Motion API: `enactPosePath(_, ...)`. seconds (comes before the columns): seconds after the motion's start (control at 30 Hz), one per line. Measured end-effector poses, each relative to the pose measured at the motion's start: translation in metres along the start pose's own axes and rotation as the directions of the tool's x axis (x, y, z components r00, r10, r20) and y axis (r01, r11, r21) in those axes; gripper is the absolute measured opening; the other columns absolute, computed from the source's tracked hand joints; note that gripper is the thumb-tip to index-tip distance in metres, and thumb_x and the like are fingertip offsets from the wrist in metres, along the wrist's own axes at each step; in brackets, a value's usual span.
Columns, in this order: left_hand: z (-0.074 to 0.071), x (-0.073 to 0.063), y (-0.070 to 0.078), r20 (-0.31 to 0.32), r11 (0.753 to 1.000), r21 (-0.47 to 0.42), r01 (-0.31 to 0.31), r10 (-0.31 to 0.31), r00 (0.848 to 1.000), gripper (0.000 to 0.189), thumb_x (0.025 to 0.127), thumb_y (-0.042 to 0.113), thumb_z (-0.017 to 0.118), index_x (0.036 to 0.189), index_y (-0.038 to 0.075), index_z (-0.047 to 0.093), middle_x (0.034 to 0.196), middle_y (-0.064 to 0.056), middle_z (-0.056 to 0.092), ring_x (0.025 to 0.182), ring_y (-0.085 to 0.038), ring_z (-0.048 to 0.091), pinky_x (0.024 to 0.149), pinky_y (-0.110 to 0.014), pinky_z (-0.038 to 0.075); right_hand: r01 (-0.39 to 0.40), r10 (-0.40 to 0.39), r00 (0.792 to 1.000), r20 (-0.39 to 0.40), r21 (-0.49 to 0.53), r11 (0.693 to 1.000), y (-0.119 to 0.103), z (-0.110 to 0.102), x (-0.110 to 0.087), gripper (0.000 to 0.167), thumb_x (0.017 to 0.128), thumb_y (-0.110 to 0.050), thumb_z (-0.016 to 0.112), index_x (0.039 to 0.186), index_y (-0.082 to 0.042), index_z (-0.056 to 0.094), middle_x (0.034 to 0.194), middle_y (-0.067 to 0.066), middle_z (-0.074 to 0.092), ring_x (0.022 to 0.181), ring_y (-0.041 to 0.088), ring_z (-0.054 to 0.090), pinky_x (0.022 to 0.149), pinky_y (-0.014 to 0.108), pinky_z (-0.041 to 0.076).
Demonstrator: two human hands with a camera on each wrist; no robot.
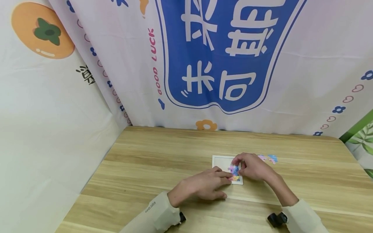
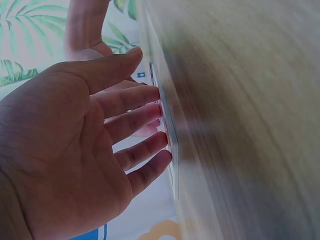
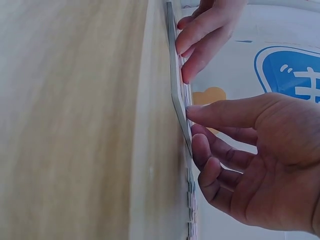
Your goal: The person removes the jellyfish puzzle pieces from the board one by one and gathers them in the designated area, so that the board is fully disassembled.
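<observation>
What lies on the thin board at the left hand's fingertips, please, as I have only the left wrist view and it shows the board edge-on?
Observer: The head view shows puzzle pieces in blue, pink and yellow on the right part of the board.
Operator: Thank you; are there any more pieces that I cannot see from here?
Observer: Yes, some loose pieces lie on the table off the board's right side, just beyond the right hand.
</observation>
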State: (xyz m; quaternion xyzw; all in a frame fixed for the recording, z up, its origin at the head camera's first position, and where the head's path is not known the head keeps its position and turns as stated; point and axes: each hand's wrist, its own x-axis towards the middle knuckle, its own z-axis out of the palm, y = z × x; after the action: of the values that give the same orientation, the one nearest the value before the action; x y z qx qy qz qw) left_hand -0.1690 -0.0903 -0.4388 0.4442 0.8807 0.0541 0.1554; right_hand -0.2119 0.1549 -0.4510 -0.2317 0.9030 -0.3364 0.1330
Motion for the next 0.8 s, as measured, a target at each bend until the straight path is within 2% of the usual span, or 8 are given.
enactPosePath(0.63, 0.0025, 0.0003, -0.0016, 0.001, 1.000, -0.011, 0.001, -0.001, 1.000, 0.054, 0.109, 0.043, 0.062, 0.158, 0.020, 0.056, 0.175, 0.009, 0.037, 0.149, -0.014, 0.044, 0.123, -0.027, 0.043, -0.002, 0.001, 1.000, -0.030, -0.019, 1.000, -0.0002, 0.0023, 0.0030, 0.026, 0.088, 0.005, 0.079, 0.110, -0.010, 0.076, 0.096, 0.001, 0.068, 0.080, 0.015, 0.056, 0.068, 0.024, 0.048)
enactPosePath(0.8, 0.0026, 0.0000, -0.0012, -0.001, 1.000, -0.014, 0.001, -0.001, 1.000, 0.055, 0.109, 0.043, 0.063, 0.157, 0.019, 0.056, 0.174, 0.009, 0.037, 0.149, -0.014, 0.044, 0.123, -0.028, 0.042, 0.018, -0.018, 1.000, -0.026, -0.011, 1.000, 0.0004, 0.0016, 0.0015, 0.019, 0.096, 0.001, 0.073, 0.108, -0.013, 0.075, 0.094, 0.000, 0.070, 0.083, 0.014, 0.057, 0.072, 0.026, 0.048)
